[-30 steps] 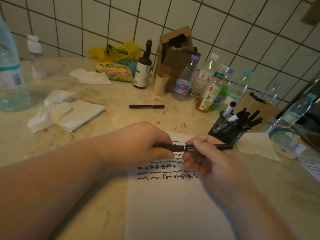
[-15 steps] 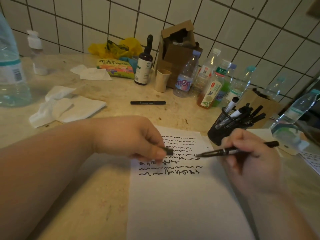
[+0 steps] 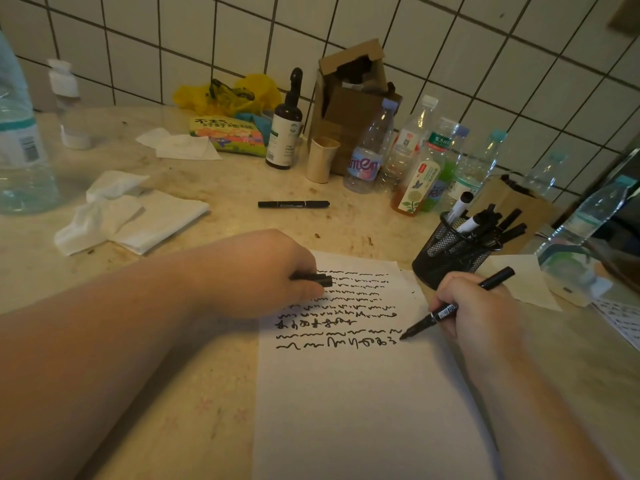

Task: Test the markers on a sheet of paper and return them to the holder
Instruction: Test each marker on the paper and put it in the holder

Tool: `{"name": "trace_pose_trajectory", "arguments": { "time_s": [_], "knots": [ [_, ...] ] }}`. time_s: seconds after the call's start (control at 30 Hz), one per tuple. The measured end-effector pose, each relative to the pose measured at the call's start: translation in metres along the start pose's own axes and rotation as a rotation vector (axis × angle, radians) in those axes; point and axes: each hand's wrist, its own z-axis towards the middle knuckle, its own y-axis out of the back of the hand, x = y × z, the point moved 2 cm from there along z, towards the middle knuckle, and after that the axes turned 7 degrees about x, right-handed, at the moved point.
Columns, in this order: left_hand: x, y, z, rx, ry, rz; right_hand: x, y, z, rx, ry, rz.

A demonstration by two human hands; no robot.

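A white sheet of paper (image 3: 356,403) lies on the counter, its upper part covered with black squiggles. My right hand (image 3: 481,310) grips an uncapped black marker (image 3: 446,311); its tip touches the paper at the right end of the lowest squiggle line. My left hand (image 3: 256,271) rests on the paper's top left corner and holds the black cap (image 3: 320,279) between its fingers. A black mesh holder (image 3: 450,249) with several markers stands just beyond the paper's top right corner. Another capped black marker (image 3: 293,204) lies on the counter further back.
Several plastic bottles (image 3: 367,150) and a cardboard box (image 3: 349,109) stand along the tiled wall. A brown dropper bottle (image 3: 285,129) and a paper cup (image 3: 322,159) are beside them. Crumpled tissues (image 3: 128,213) lie at the left, a large water bottle (image 3: 20,143) at the far left.
My hands pulled the cap off the marker and moved apart. The left hand kept the cap; the right hand lowered the marker's tip onto the paper.
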Motion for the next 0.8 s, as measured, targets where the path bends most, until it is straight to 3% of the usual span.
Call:
{"name": "trace_pose_trajectory", "arguments": {
  "time_s": [0.8],
  "knots": [
    [0.0047,-0.0033,0.0032,0.005,-0.014,-0.003,-0.0018,0.0032,0.0007,-0.024,0.034,-0.103]
  ]
}}
